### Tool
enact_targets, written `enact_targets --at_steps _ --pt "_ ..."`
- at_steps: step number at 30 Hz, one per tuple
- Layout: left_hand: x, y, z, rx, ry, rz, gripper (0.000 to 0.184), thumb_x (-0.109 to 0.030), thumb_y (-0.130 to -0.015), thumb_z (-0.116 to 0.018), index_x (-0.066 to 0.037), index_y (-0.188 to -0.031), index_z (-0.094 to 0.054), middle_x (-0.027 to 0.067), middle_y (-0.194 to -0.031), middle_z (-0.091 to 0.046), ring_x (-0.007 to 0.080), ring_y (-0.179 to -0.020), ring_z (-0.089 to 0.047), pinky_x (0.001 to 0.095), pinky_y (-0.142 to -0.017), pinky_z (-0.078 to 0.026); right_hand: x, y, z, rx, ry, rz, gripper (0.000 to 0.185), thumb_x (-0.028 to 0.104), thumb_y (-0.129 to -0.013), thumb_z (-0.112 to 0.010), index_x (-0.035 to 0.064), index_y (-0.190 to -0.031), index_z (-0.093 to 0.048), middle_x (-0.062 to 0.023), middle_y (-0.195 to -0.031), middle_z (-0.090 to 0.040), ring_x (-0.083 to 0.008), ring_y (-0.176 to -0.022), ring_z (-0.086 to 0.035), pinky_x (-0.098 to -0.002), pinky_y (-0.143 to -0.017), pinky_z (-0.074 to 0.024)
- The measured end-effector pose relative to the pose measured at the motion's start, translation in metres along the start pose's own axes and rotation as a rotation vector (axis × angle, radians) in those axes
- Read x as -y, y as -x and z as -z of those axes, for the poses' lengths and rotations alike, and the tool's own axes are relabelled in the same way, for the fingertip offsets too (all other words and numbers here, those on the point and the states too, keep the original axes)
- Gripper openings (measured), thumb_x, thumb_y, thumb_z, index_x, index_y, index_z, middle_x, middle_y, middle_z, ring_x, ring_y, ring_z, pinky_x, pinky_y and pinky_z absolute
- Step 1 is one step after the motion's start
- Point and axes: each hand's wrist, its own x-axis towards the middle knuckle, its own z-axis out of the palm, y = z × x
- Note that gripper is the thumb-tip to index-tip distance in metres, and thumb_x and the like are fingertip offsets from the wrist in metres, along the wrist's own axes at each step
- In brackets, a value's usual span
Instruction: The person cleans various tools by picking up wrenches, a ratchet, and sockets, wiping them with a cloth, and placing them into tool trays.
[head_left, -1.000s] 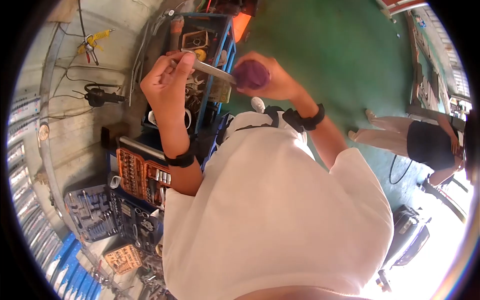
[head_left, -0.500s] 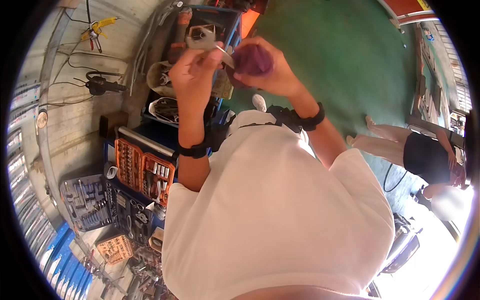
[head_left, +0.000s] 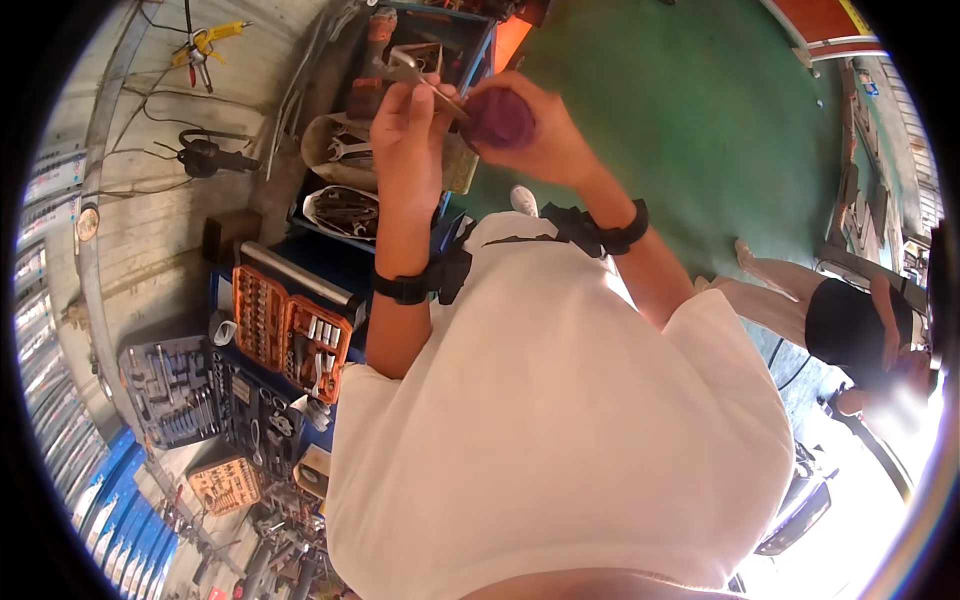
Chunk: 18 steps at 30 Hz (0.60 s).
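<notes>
My left hand (head_left: 410,135) is closed, its fingers and thumb pinching a thin, bent metal bar (head_left: 440,95) that looks like a hex key. The bar's hooked end sticks out above the fingertips. In my right hand (head_left: 545,135) is a bunched purple cloth (head_left: 500,118), with the fingers wrapped round it. The bar's other end reaches the cloth, and whether it goes inside is hidden. Both hands are raised close together, beside a blue tool cart (head_left: 480,60).
On the cart are bins of wrenches (head_left: 345,212). An orange socket set (head_left: 290,330) and a grey tool case (head_left: 170,390) lie open at the left. An air gun (head_left: 208,45) hangs on the wall. Another person (head_left: 850,320) is at the right, on the green floor (head_left: 680,120).
My left hand has shifted slightly right, and the bar's hooked end now shows above its fingers. The cloth is bunched more compactly in my right hand. The view has shifted slightly.
</notes>
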Motion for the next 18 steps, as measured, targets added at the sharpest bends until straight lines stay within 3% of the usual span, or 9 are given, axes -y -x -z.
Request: enact_targets --at_steps 3,5,8,9,11,13,15,18 --pt "-0.009 0.001 -0.007 0.046 0.148 -0.075 0.017 -0.017 -0.099 -0.054 -0.003 -0.108 -0.056 0.0059 -0.093 -0.058 0.0168 -0.086 -0.057 0.0332 -0.085 -0.047 -0.015 0.012 0.0 0.019 -0.01 -0.029 0.055 0.005 -0.064 -0.08 0.009 -0.114 -0.058 -0.0077 -0.099 -0.069 -0.0248 -0.088 -0.068 -0.0322 -0.081 -0.0546" --pt "-0.022 0.001 -0.01 0.091 0.5 -0.008 0.012 -0.016 -0.097 -0.049 -0.006 -0.102 -0.053 0.0025 -0.081 -0.048 0.0164 -0.077 -0.047 0.0324 -0.082 -0.041 -0.02 0.018 0.006 0.097 -0.034 -0.056 0.056 0.006 -0.063 -0.08 0.0092 -0.114 -0.058 -0.0071 -0.1 -0.069 -0.0245 -0.09 -0.068 -0.0326 -0.083 -0.0542" --pt "-0.013 0.002 -0.007 0.173 0.567 0.016 0.009 -0.017 -0.092 -0.046 -0.009 -0.094 -0.049 0.0015 -0.076 -0.039 0.0155 -0.072 -0.036 0.0305 -0.074 -0.033 -0.023 0.019 0.015 0.124 0.041 -0.085 0.057 0.005 -0.062 -0.08 0.0093 -0.115 -0.058 -0.0074 -0.102 -0.068 -0.0242 -0.091 -0.067 -0.0324 -0.084 -0.0538" --pt "-0.012 0.002 -0.008 0.163 0.516 0.004 0.011 -0.018 -0.089 -0.047 -0.012 -0.082 -0.042 0.0003 -0.068 -0.034 0.0142 -0.065 -0.032 0.03 -0.065 -0.029 -0.022 0.018 0.015 0.122 0.04 -0.085 0.057 0.005 -0.062 -0.08 0.0093 -0.115 -0.058 -0.0074 -0.102 -0.068 -0.0242 -0.091 -0.067 -0.0324 -0.084 -0.0538" --pt "-0.009 -0.001 -0.003 0.197 0.506 0.064 0.014 -0.017 -0.089 -0.048 -0.012 -0.078 -0.04 -0.0007 -0.064 -0.03 0.0136 -0.061 -0.029 0.0305 -0.063 -0.028 -0.016 0.015 0.016 0.142 0.036 0.002 0.058 0.006 -0.062 -0.08 0.0095 -0.115 -0.057 -0.0086 -0.101 -0.067 -0.0268 -0.091 -0.067 -0.0329 -0.083 -0.0535" --pt "-0.006 0.0 -0.002 0.23 0.502 0.126 0.019 -0.017 -0.088 -0.049 -0.013 -0.074 -0.037 -0.0017 -0.06 -0.027 0.013 -0.057 -0.026 0.031 -0.06 -0.026 -0.003 0.012 0.007 0.148 0.034 -0.046 0.059 0.007 -0.062 -0.08 0.0097 -0.115 -0.057 -0.0093 -0.101 -0.067 -0.0284 -0.091 -0.067 -0.0334 -0.083 -0.0535" --pt "-0.005 0.001 -0.003 0.173 0.24 0.091 0.026 -0.016 -0.086 -0.051 -0.014 -0.068 -0.032 -0.0029 -0.055 -0.02 0.0125 -0.053 -0.021 0.0312 -0.058 -0.025 0.0 0.011 0.006 0.157 0.033 -0.081 0.059 0.009 -0.062 -0.08 0.01 -0.116 -0.056 -0.01 -0.1 -0.067 -0.0301 -0.091 -0.067 -0.0339 -0.082 -0.0535" --pt "-0.013 0.005 -0.001 0.148 0.495 0.087 0.03 -0.016 -0.089 -0.049 -0.015 -0.065 -0.031 -0.0029 -0.054 -0.021 0.0122 -0.053 -0.021 0.031 -0.057 -0.024 -0.003 0.011 0.006 0.16 0.046 -0.084 0.061 0.012 -0.061 -0.081 0.0103 -0.116 -0.055 -0.0108 -0.1 -0.067 -0.0321 -0.09 -0.066 -0.0348 -0.081 -0.0535"
